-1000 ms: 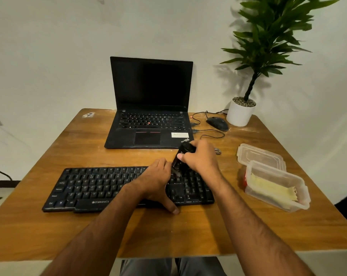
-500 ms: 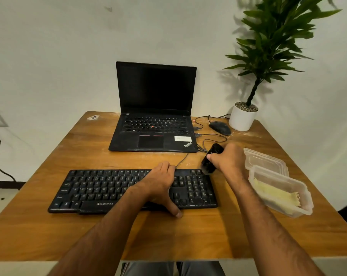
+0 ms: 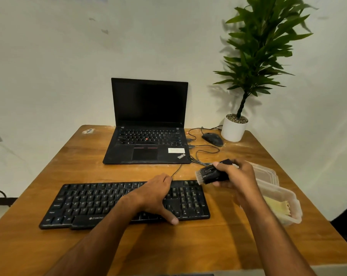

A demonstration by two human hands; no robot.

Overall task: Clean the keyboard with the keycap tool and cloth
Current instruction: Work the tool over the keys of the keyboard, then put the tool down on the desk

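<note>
A black keyboard (image 3: 93, 204) lies across the front of the wooden table. My left hand (image 3: 154, 196) rests flat on its right half, fingers spread, thumb over the front edge. My right hand (image 3: 236, 176) holds a black keycap tool (image 3: 210, 173) just above the keyboard's far right corner; the tool's bristles point left. A yellow cloth (image 3: 277, 206) lies inside a clear plastic box (image 3: 294, 204) to the right, partly hidden by my right forearm.
An open black laptop (image 3: 148, 144) stands behind the keyboard, its cables running toward the keyboard. A black mouse (image 3: 212, 138) and a potted plant (image 3: 234, 129) sit at the back right. A clear lid (image 3: 266, 172) lies behind the box. The table's right edge is close to the box.
My right hand has lifted the keycap tool off the keyboard's right half and carried it right, turning the bristles to face left. My left hand has stayed on the keyboard.
</note>
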